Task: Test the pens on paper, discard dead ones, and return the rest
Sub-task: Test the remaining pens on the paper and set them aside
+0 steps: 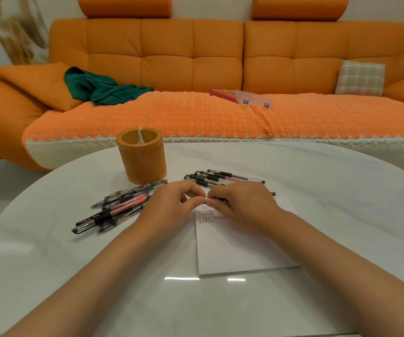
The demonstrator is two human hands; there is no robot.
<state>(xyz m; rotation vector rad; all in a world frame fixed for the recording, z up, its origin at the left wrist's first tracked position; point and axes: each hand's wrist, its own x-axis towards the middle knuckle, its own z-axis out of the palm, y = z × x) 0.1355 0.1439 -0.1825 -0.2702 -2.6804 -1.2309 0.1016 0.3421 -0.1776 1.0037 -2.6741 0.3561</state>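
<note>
Pen (206, 198) pinched between left hand (172, 206) and right hand (242, 207), over paper (232, 249)

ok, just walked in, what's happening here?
A person holds one pen in both hands above the top of the paper: the left hand pinches one end, the right hand grips the barrel. The paper already has test marks. A left pile and a rear pile of pens lie on the table, by the orange holder.

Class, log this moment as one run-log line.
left hand: pinches pen | right hand: grips it | pen: over paper | left pen pile: beside pen holder | far pen pile: behind paper
</note>
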